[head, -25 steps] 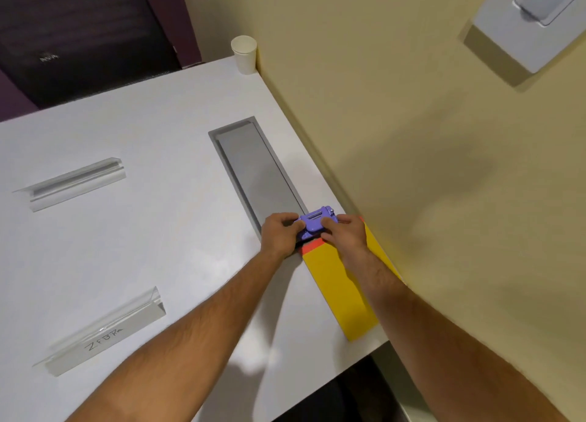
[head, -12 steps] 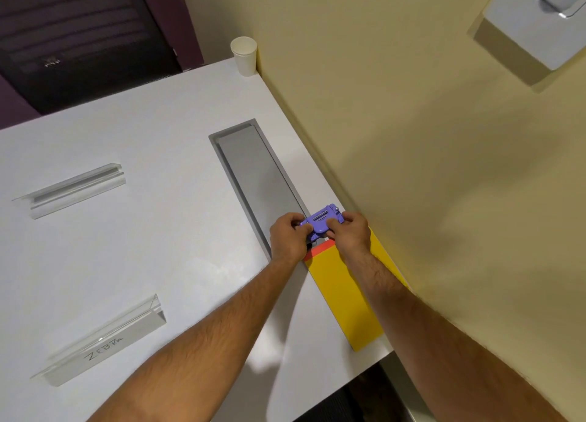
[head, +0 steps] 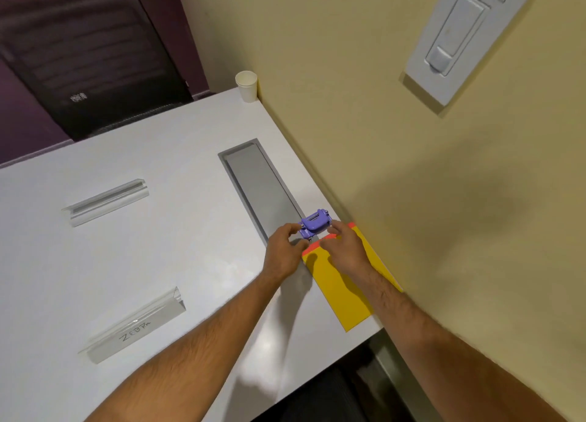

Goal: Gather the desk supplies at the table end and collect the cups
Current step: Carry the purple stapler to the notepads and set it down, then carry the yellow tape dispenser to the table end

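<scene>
A small purple hole punch (head: 315, 223) sits on the white table (head: 158, 256) by the wall, just beyond the red top edge of a yellow notepad (head: 342, 291). My left hand (head: 283, 252) pinches the punch's near left corner with curled fingers. My right hand (head: 344, 247) lies over the pad's top, its fairly straight fingertips touching the punch's right side. A white paper cup (head: 246, 85) stands upright at the table's far corner against the wall.
A long grey recessed cover (head: 260, 187) runs down the table beside the punch. Two clear acrylic sign holders (head: 106, 201) (head: 133, 326) lie on the left half, the nearer one marked with handwriting. A dark chair (head: 88, 63) stands beyond the far edge. The wall closes off the right side.
Both hands held the punch from either side over the pad's top edge. Now it sits slightly farther from the pad and my right fingers have loosened.
</scene>
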A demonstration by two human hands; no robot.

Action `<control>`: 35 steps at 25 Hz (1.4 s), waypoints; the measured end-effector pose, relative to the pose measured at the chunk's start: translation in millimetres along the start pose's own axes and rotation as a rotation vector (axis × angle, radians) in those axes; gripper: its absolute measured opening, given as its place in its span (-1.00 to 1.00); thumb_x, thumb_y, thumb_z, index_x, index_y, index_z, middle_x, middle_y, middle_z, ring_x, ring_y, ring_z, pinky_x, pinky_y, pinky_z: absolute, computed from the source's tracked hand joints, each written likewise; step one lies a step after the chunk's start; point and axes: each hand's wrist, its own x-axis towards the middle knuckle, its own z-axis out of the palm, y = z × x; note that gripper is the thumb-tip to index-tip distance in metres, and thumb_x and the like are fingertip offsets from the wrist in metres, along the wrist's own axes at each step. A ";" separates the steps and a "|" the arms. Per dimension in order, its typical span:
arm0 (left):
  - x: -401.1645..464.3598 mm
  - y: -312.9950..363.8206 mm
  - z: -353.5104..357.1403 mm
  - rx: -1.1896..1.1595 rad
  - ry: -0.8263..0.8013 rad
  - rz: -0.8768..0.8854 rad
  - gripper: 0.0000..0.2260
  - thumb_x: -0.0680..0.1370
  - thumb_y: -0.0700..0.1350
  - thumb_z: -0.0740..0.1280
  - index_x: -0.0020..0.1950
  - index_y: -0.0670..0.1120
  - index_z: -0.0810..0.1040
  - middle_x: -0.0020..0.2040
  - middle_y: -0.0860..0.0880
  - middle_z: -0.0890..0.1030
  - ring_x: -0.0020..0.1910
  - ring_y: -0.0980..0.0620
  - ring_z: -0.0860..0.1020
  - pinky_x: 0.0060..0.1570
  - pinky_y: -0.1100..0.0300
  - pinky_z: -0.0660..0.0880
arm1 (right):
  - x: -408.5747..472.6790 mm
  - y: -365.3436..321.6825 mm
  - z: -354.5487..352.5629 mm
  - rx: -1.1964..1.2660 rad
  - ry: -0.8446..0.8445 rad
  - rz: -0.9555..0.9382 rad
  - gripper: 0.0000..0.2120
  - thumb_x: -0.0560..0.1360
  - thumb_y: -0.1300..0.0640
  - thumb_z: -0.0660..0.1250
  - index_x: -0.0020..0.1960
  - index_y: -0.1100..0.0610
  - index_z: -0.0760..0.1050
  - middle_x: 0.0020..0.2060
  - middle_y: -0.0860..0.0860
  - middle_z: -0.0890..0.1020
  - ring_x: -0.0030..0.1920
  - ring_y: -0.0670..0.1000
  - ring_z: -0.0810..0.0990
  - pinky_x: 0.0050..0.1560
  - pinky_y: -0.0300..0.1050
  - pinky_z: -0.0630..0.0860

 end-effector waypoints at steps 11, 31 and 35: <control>-187.3 14.2 -89.6 0.029 0.138 0.017 -0.56 0.56 -0.04 0.41 0.43 -0.05 0.47 0.37 0.05 0.54 0.37 0.09 0.47 0.38 0.19 0.35 | -163.5 -57.4 23.3 -0.370 -0.291 -0.387 -0.43 0.55 0.00 0.35 0.52 0.04 0.30 0.40 -0.02 0.48 0.39 0.00 0.43 0.36 -0.08 0.38; -488.7 -138.7 -290.3 -0.089 0.578 -0.185 -0.52 0.57 0.06 0.39 0.47 0.14 0.37 0.45 0.16 0.44 0.42 0.10 0.40 0.37 0.21 0.33 | -426.3 -89.2 258.2 -0.623 -0.684 -0.884 -0.48 0.60 -0.15 0.22 0.53 -0.12 0.23 0.51 -0.13 0.33 0.54 -0.06 0.22 0.52 0.01 0.21; -551.4 -182.8 -335.6 -0.112 0.621 -0.221 -0.53 0.58 0.09 0.37 0.47 0.19 0.35 0.48 0.14 0.41 0.45 0.06 0.38 0.41 0.09 0.35 | -491.7 -85.3 321.3 -0.639 -0.716 -0.940 -0.46 0.61 -0.19 0.17 0.55 -0.11 0.20 0.54 -0.11 0.26 0.57 -0.05 0.15 0.52 -0.03 0.15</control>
